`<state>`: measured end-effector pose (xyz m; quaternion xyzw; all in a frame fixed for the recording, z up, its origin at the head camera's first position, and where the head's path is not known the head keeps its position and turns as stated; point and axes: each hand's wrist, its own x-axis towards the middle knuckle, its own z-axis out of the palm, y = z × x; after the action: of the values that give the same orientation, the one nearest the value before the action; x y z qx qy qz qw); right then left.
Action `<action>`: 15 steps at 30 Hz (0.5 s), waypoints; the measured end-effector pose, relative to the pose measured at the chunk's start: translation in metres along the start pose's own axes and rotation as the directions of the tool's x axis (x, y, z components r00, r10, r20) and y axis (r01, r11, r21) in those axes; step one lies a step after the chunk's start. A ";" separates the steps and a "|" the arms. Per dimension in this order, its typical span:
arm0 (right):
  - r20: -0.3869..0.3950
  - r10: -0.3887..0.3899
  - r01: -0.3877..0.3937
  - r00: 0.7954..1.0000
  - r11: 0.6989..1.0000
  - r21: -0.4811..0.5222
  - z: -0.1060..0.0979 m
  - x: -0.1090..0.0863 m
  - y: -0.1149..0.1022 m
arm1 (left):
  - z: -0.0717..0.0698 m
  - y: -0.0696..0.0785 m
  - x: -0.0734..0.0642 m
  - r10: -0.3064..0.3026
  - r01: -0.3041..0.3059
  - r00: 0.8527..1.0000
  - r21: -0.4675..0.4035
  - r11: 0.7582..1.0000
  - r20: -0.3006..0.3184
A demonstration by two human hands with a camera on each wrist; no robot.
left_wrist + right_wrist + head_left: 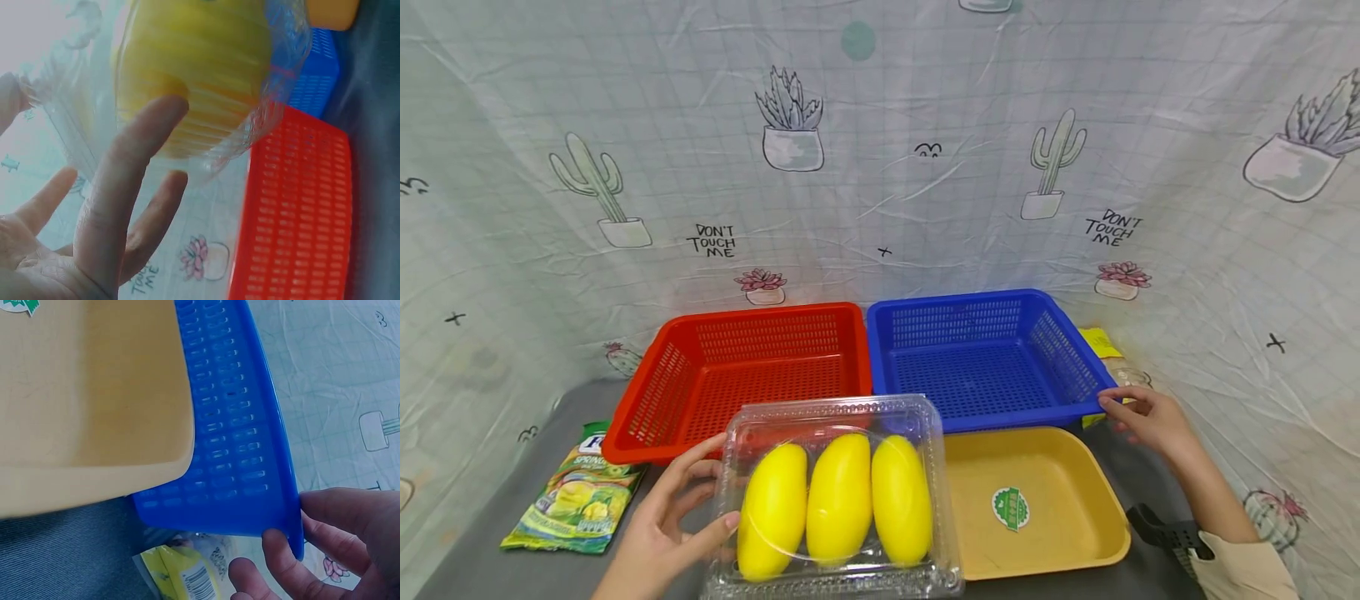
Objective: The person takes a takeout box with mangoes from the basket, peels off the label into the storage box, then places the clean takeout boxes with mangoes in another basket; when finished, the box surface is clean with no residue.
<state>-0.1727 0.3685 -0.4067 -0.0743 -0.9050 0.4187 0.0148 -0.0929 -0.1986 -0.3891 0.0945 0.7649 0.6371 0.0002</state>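
Observation:
My left hand (658, 521) grips the left side of a clear plastic clamshell box (842, 406), its thumb over the front. Inside the box three yellow mangoes (838, 498) lie side by side. The box is raised and tilted toward the head camera, overlapping the red basket (647, 392) and the yellow tray (1037, 508) in that view. In the left wrist view, one mango (200, 69) shows through the plastic behind the fingers. My right hand (1153, 421) pinches the rim of the blue basket (237, 456) at its near right corner.
A green and yellow snack bag (576, 492) lies left of the red basket. Behind the right hand, another yellow packet (1101, 343) is partly hidden by the blue basket. A patterned curtain (880, 167) hangs close behind both baskets.

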 end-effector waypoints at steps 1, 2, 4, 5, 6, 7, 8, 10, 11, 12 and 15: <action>0.000 0.000 0.000 1.000 1.000 0.000 0.000 0.000 0.000 | 0.001 0.002 0.002 -0.003 0.003 1.000 -0.014 1.000 -0.002; 0.001 0.000 0.000 1.000 1.000 0.000 -0.001 0.001 0.000 | 0.003 0.005 0.004 0.001 -0.001 1.000 -0.014 1.000 -0.009; 0.002 0.000 0.000 1.000 1.000 0.001 -0.001 0.001 -0.001 | 0.006 0.008 0.008 0.011 -0.012 1.000 -0.023 1.000 -0.015; 0.002 0.002 -0.002 1.000 1.000 0.003 -0.001 0.001 -0.001 | 0.007 0.010 0.010 0.011 -0.011 1.000 -0.023 1.000 -0.019; 0.002 0.002 -0.002 1.000 1.000 0.005 -0.001 0.001 -0.001 | 0.009 0.011 0.012 0.011 -0.011 1.000 -0.018 1.000 -0.024; 0.002 0.002 -0.002 1.000 1.000 0.007 -0.001 0.001 -0.001 | 0.010 0.013 0.014 0.003 -0.004 1.000 -0.015 1.000 -0.028; 0.001 0.003 -0.003 1.000 1.000 0.011 -0.001 0.001 -0.001 | 0.011 0.014 0.017 -0.005 0.005 0.999 -0.008 1.000 -0.033; -0.002 0.003 -0.003 1.000 1.000 0.017 -0.001 0.000 -0.001 | 0.013 0.016 0.022 -0.022 0.022 0.999 0.002 1.000 -0.041; -0.002 0.003 -0.003 1.000 1.000 0.020 -0.001 0.000 0.000 | 0.014 0.017 0.024 -0.025 0.025 0.999 0.007 1.000 -0.046; -0.002 0.003 -0.003 1.000 1.000 0.023 -0.001 0.000 0.000 | 0.015 0.018 0.027 -0.026 0.026 0.998 0.008 1.000 -0.050; -0.004 -0.002 0.002 1.000 1.000 0.030 0.000 0.000 0.000 | 0.018 0.019 0.036 0.029 -0.031 0.998 -0.035 0.999 -0.051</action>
<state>-0.1729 0.3688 -0.4065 -0.0742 -0.8986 0.4320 0.0181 -0.1238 -0.1727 -0.3700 0.0896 0.7518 0.6527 -0.0271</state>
